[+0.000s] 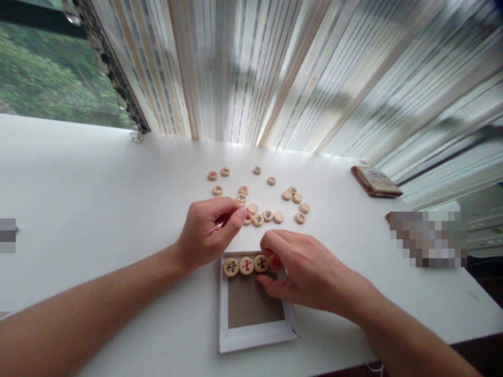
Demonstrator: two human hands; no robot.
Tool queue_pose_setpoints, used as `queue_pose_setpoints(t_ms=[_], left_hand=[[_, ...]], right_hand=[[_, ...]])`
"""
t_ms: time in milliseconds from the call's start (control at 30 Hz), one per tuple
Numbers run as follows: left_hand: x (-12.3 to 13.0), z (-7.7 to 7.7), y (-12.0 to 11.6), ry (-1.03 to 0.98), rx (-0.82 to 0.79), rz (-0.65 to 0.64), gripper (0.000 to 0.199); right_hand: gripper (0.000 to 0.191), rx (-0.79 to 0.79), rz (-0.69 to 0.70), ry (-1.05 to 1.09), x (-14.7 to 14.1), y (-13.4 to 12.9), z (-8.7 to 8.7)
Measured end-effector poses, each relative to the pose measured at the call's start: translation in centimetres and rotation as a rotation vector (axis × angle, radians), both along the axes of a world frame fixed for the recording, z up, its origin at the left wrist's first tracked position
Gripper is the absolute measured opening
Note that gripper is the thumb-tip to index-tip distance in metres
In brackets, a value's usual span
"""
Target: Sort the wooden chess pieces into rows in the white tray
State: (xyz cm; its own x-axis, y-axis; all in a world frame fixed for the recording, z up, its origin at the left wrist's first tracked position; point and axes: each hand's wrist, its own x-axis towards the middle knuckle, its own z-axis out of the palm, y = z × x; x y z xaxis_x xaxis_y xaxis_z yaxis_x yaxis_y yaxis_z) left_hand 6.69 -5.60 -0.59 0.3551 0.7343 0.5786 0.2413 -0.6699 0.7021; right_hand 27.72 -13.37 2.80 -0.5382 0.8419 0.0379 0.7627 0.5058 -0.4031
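My left hand [214,228] is closed in a pinch at the near edge of a loose group of round wooden Chinese chess pieces [258,220]. Its fingertips meet at a piece that they mostly cover. My right hand [310,264] reaches over the right side of a shallow white box [259,336] with a brown bottom. Thumb and curled fingers are apart, around a red-marked piece [276,263] they partly hide. Left of it, along the box's far wall, lie a black-marked piece [261,263], a red-marked piece [246,265] and another black-marked piece [231,267].
More pieces are scattered across the white table [118,209], some face up, others blank side up, including a cluster [297,198] at the right. A brown box [375,181] lies at the far right, with a blurred-out item nearer. Striped curtains [243,68] hang behind.
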Motion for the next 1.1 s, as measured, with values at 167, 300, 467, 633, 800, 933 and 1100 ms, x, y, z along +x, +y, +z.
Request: queue_pose_setpoints(t_ms=[167,300,467,633,800,933,1100], left_hand=[[0.0,0.0,0.0,-0.005,-0.002,-0.007,0.029],[0.1,0.0,0.0,-0.016,-0.005,-0.009,0.029],[0.1,0.0,0.0,-0.012,-0.004,-0.008,0.029],[0.0,0.0,0.0,-0.01,0.0,-0.004,0.029],[-0.1,-0.2,0.1,-0.005,-0.003,-0.002,0.031],[0.0,-0.2,0.1,-0.01,-0.004,-0.005,0.03],[0.2,0.1,0.0,-0.018,-0.006,-0.01,0.029]], right_hand=[[0.03,0.12,0.013,0.039,-0.5,-0.2,-0.9],[0.025,0.199,0.02,0.048,-1.0,-0.2,-1.5],[0.023,0.254,0.026,0.051,-1.2,-0.2,-1.6],[0.022,0.277,0.014,0.042,-1.2,-0.1,-1.6],[0.022,0.283,0.026,0.043,-1.2,-0.1,-1.6],[0.023,0.312,0.042,0.067,-1.4,-0.4,-1.7],[0.028,0.364,0.036,0.1,-2.3,-0.7,-1.9]])
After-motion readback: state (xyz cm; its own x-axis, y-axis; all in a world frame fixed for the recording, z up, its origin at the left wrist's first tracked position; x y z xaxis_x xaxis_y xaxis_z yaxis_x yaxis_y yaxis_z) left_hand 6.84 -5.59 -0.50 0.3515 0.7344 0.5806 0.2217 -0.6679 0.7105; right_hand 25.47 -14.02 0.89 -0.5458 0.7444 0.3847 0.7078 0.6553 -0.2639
